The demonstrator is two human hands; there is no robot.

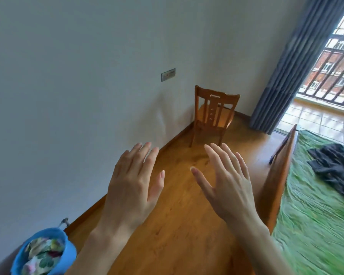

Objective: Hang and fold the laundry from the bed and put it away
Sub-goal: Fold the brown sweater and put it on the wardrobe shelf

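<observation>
You have barely begun, judging by what lies in view: a dark garment (335, 167) sits crumpled on the bed (316, 225), neither folded nor hung. A blue basin (22, 253) at your lower left holds flowered cloth (43, 255); whether that counts as laundry put away, you cannot tell. Both your hands are raised over the wooden floor (177, 225) with nothing in either grip: your left hand (133, 185) and right hand (228, 183) show straight, spread fingers, palms down. The garment lies well apart from them, off to your right beyond the bed's wooden end board (276, 185). You must turn and reach there first.
</observation>
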